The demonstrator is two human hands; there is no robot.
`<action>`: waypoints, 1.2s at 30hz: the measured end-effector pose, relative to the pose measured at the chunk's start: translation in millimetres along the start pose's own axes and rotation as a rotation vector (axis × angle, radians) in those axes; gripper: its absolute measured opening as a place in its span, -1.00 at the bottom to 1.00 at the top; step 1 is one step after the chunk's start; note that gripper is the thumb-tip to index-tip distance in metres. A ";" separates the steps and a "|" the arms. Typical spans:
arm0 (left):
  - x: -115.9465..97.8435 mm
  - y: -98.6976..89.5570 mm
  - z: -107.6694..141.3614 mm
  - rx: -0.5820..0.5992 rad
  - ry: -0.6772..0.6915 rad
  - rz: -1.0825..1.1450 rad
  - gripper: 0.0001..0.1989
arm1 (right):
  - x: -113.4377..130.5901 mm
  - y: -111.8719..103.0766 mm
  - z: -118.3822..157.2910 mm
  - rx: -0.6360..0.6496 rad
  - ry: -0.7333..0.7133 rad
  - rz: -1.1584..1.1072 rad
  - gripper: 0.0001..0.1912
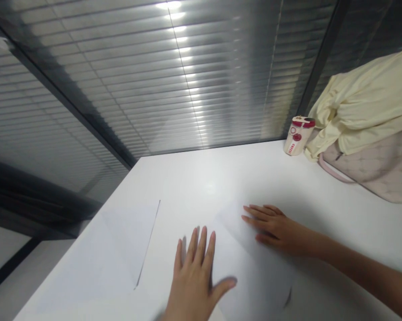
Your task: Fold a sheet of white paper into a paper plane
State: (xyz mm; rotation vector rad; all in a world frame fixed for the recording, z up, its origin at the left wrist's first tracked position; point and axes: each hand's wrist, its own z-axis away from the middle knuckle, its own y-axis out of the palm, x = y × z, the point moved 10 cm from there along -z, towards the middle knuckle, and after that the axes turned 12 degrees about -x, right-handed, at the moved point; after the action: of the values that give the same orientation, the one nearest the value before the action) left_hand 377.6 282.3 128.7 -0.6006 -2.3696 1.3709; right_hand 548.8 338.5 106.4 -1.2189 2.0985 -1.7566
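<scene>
Currently, both your hands are palm down and gripping nothing, fingers extended, over a white table [204, 171]. Your left hand [192, 278] is at the near middle, its fingers spread toward the far side and its thumb pointing right; whether it presses down or is slightly raised, you cannot tell from this view. Your right hand [274, 227] lies farther right, fingers pointing left, over the far part of a white paper [257, 276]. That paper sits at the near right of centre, with a faint diagonal edge or crease running between your hands.

Its likeliest trouble is slipping or wrinkling: nothing but your hands appears to hold it, so uneven pressure or a sideways drag could shift it. White on white, its edges are faint, and a misjudged edge could bring a crooked alignment.

On the left, a second pale sheet [97, 263] reaches toward the table's left edge, beside a thin dark line [148, 243]; a brush from your left arm might push that sheet off. Far right, a coffee cup [297, 138] stands beside cream cloth [364, 102] and a pink bag [378, 165]; tugging either could tip it.
</scene>
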 end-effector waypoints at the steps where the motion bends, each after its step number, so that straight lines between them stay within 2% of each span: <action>1: 2.7 0.6 -2.3 -0.002 -0.012 -0.004 -0.22 | 0.0 -2.5 4.3 0.013 0.006 0.012 -0.42; 4: 9.3 3.5 -8.0 0.049 -0.028 0.044 -0.37 | -5.8 -12.5 13.1 -0.002 0.060 0.031 -0.28; 8: 9.3 5.9 -7.8 0.125 -0.009 0.186 -0.32 | -9.5 -7.8 19.0 0.062 0.076 -0.051 -0.13; 13: 16.4 4.6 -6.2 0.144 -0.007 0.261 -0.23 | -19.4 5.6 25.3 0.175 0.139 -0.153 -0.20; 17: 19.1 -1.4 -9.8 0.111 0.007 0.319 -0.25 | -22.2 1.6 28.0 0.157 0.172 -0.185 -0.24; 22: 18.1 -3.9 -10.6 0.076 0.023 0.343 -0.29 | -17.3 -7.2 29.9 0.085 0.143 -0.151 -0.29; 26: 17.2 -5.8 -8.4 -0.005 0.015 0.396 -0.47 | -12.2 -10.5 31.7 -0.034 0.063 -0.103 -0.44; 29: 22.3 -15.3 -12.2 -0.122 -0.055 0.487 -0.71 | -5.1 -20.4 29.7 -0.200 -0.036 -0.095 -0.65; 32: 25.9 -35.6 -24.3 -0.229 -0.058 0.588 -0.89 | 5.7 -48.9 26.7 -0.421 -0.144 -0.105 -0.82; 34: 26.2 -57.3 -34.3 -0.320 0.018 0.588 -0.82 | 14.0 -74.3 27.1 -0.556 -0.207 -0.079 -0.84; 36: 22.2 -75.7 -41.6 -0.383 0.141 0.515 -0.74 | 24.8 -93.2 30.0 -0.621 -0.277 -0.025 -0.79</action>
State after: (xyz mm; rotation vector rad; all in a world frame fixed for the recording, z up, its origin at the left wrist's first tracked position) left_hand 364.4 290.4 216.4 -1.4440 -2.4719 0.9943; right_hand 594.6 300.9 188.1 -1.5160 2.5289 -0.8751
